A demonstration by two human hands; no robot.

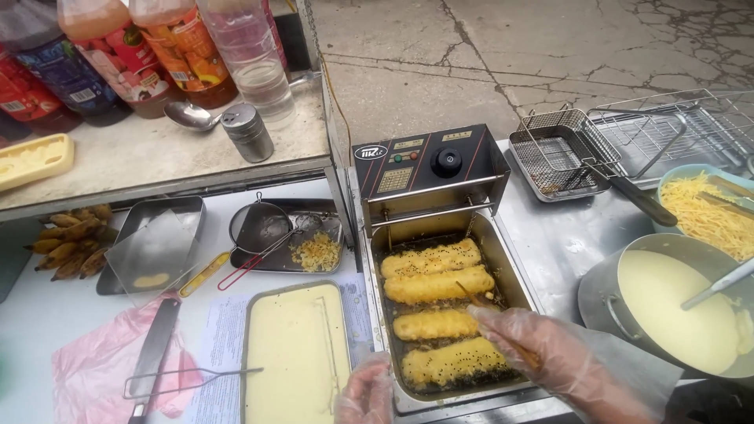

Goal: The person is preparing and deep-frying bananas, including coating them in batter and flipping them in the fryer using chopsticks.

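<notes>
- Left hand (367,392), gloved in clear plastic, at the bottom edge of the view; fingers curled loosely, touching the near rim between the batter tray (297,353) and the fryer tank (514,286); nothing visibly pinched.
- Right hand (542,353), also gloved, over the near right corner of the tank; fingers closed around a thin wooden stick (475,298), tip lowered toward the middle fritters.
- Four battered fritters (436,314) side by side in the oil, golden yellow, crust set and speckled with dark crumbs; judged well into frying, none lifted out yet.
- Fryer control box (428,161) with knob and lamps at the far end of the tank.
- Wire fry basket (561,149) beside the fryer on the right, holding no fritters; wire draining rack (667,126) behind it likewise bare; draining step judged not yet begun.
- Pot of pale batter (667,306) with a utensil in it on the right; bowl of grated cheese (707,208) beyond it.
- Left side of the tabletop (47,314): mesh skimmer (263,228) on a metal tray with crumbs, knife (153,345) on a pink bag, bunch of small bananas (71,239) unused.
- Raised shelf: bottles (157,55), shaker, spoon.
</notes>
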